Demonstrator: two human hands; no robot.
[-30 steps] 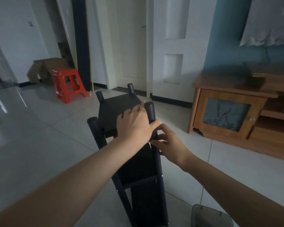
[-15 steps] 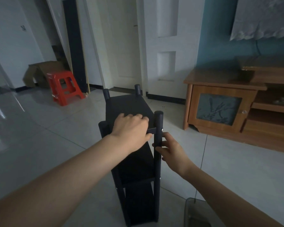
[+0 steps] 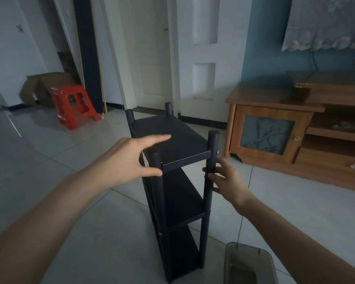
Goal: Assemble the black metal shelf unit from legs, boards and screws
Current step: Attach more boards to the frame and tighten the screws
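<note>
Three boards are in and all four legs are on, so the shelf unit [image 3: 178, 181] looks basically built and stands upright on the tile floor in the middle of the room. Left to right: my left hand [image 3: 131, 160] is spread open, fingers straight, thumb touching the near-left leg [image 3: 157, 181] and fingertips just at the top board [image 3: 172, 138]. My right hand [image 3: 226, 179] sits against the near-right leg [image 3: 210, 181] with relaxed fingers, not really gripping. Screw heads show at the joints, so what's left is probably just a wobble check. Compared with a second ago, the unit was tilted toward me with my left palm flat on top; now it's vertical and that hand has slid off to the corner.
</note>
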